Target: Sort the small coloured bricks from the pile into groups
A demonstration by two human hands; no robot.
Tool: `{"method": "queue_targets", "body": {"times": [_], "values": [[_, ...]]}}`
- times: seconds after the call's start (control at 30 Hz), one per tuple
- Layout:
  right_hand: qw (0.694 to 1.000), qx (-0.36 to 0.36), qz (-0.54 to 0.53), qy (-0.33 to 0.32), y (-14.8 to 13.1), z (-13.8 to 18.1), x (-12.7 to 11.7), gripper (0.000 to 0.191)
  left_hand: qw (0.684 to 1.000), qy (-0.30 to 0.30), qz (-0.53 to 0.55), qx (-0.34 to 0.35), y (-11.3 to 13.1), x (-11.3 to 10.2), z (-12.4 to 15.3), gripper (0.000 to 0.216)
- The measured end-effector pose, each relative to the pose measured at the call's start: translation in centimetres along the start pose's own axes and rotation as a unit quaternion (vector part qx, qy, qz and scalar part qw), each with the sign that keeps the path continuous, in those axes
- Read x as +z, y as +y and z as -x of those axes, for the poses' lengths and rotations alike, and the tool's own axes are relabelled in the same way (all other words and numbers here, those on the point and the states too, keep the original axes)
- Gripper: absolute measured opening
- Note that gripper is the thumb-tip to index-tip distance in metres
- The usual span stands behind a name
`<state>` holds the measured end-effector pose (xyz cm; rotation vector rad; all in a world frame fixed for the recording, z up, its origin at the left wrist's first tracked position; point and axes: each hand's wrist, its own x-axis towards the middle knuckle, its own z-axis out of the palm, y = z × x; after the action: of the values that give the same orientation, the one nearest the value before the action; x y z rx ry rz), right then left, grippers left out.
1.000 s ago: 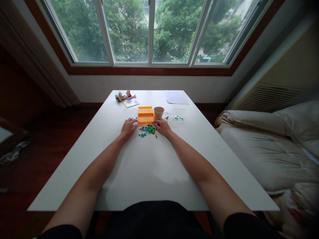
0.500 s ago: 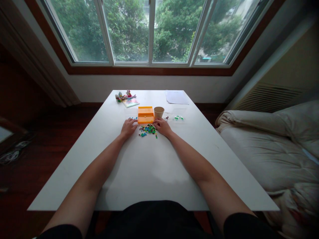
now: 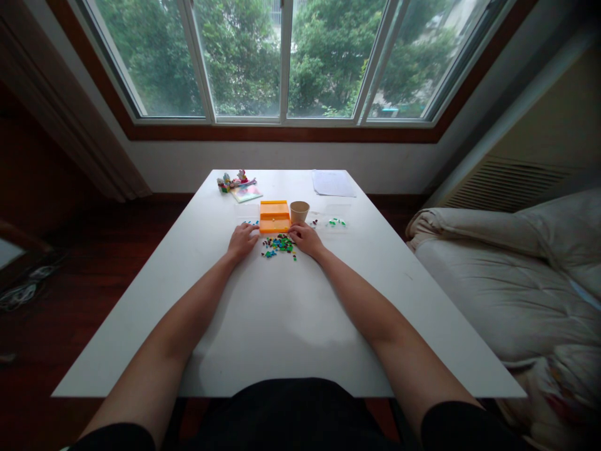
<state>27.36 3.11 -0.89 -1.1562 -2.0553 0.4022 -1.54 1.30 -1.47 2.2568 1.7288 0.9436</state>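
A heap of small coloured bricks [image 3: 279, 245], mostly green, blue and black, lies on the white table [image 3: 282, 313]. My left hand [image 3: 243, 241] rests palm down just left of the heap, fingers loosely curled. My right hand [image 3: 305, 238] rests at the heap's right edge, fingertips touching the bricks; whether it pinches one is too small to tell. Right behind the heap stands an orange tray [image 3: 275, 217], with a tan paper cup [image 3: 299, 212] beside it on the right.
A clear bag with green pieces [image 3: 336, 222] lies right of the cup. Small built figures and a booklet [image 3: 238, 185] sit at the far left, white paper [image 3: 332, 183] at the far right. A bed with a white duvet [image 3: 516, 269] flanks the table's right side.
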Motion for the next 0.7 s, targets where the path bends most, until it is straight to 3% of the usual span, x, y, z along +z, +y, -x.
{"method": "queue_targets", "body": {"times": [0.7], "values": [[1.000,-0.008,0.000,0.006,0.37,-0.03,0.24,0.016,1.000,0.002,-0.001,0.002,-0.04,-0.05,0.05,0.035]]}}
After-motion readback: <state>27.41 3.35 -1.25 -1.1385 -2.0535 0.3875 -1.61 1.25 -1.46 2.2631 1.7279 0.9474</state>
